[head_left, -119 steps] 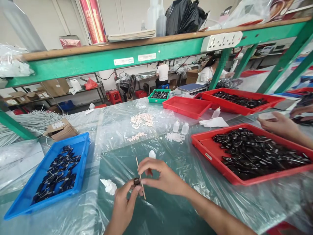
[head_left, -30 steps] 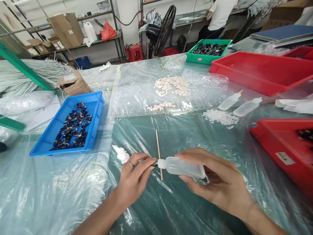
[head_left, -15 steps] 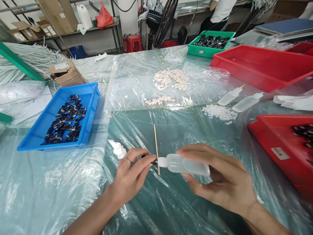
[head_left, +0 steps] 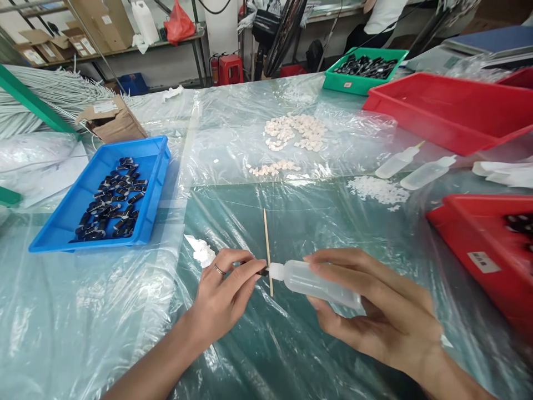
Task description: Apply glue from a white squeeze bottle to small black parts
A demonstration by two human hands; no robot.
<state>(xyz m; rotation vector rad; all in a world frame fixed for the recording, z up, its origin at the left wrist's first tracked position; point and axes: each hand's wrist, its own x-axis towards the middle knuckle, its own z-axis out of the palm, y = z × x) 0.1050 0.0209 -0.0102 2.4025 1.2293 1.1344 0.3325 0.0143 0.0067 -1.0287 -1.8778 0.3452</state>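
My left hand, with a ring on one finger, pinches a small black part that the fingers mostly hide. In my right hand is a translucent squeeze bottle, lying nearly level with its white nozzle end pointing left. The nozzle meets the black part at my left fingertips; whether they touch I cannot tell. Below them a thin wooden stick lies on the plastic-covered table. A crumpled white tissue rests beside my left hand.
A blue tray of small black parts stands at left. Beige pieces and white bits lie in piles. Two more squeeze bottles are at right, near red bins. A green tray holds black parts. A person is behind.
My right hand and the bottle's rear end have shifted slightly right and down. The nozzle stays at the black part in my left hand. The whole view has moved a little.
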